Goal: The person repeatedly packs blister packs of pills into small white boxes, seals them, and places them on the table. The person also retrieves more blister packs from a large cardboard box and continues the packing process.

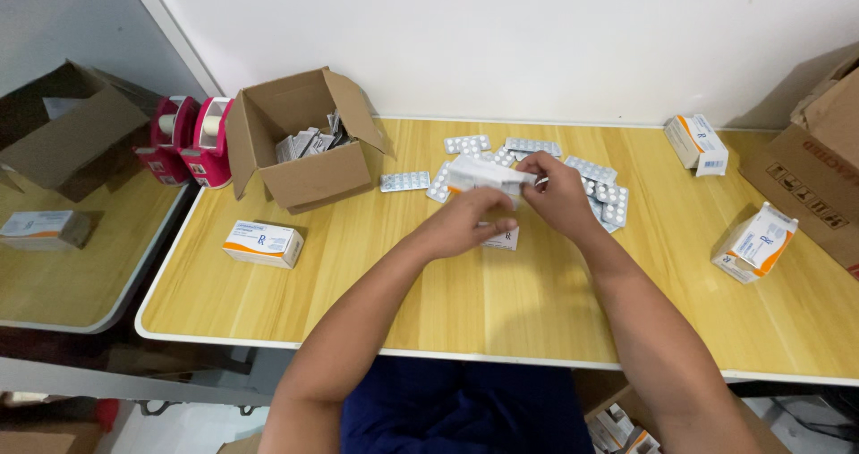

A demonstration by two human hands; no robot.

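Both hands meet above the middle of the wooden surface (501,311): the left hand (470,221) and right hand (559,195) together grip a small white medicine carton (483,175), apparently working at its end flap (likely needing a fingertip pinch next). Blister strips (599,190) lie just beyond; an open cardboard box (300,141) sits left, against a white wall.
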